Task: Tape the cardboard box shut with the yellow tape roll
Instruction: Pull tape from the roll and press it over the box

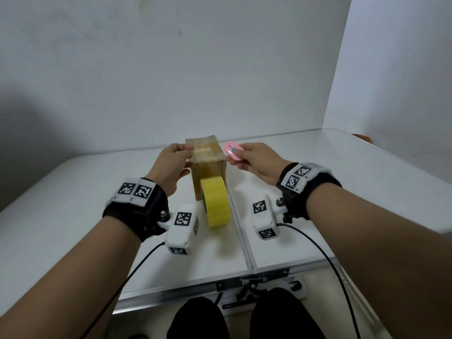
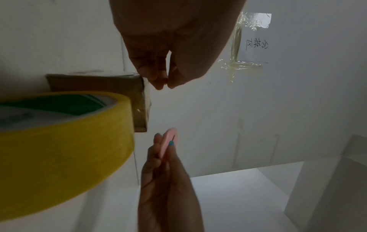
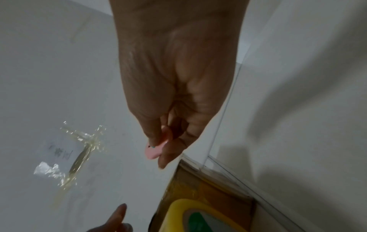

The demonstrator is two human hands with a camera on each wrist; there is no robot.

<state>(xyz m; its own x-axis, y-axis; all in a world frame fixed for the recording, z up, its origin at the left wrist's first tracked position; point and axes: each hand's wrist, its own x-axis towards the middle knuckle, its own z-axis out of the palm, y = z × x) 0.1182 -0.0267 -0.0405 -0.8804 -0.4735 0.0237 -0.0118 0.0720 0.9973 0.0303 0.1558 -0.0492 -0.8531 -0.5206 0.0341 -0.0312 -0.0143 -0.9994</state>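
A small cardboard box [image 1: 212, 168] stands on the white table [image 1: 73, 204] near the back wall. The yellow tape roll [image 1: 216, 204] stands on edge against the box's near face, which shines with glossy tape. My left hand [image 1: 189, 152] is at the box's top left edge; in the left wrist view its thumb and fingertips [image 2: 158, 81] pinch together beside the box [image 2: 95, 83], apparently on a clear tape strip. My right hand [image 1: 234, 158] pinches a small pink oval cutter [image 1: 232, 149] just right of the box top, not touching it. The roll [image 2: 59, 149] lies free of both hands.
A seam [image 1: 242, 231] splits the table just right of the roll. White walls close the back and right. A paper note [image 2: 256, 39] is taped to the wall. Cables run from the wrist cameras over the table's front edge [image 1: 186, 289].
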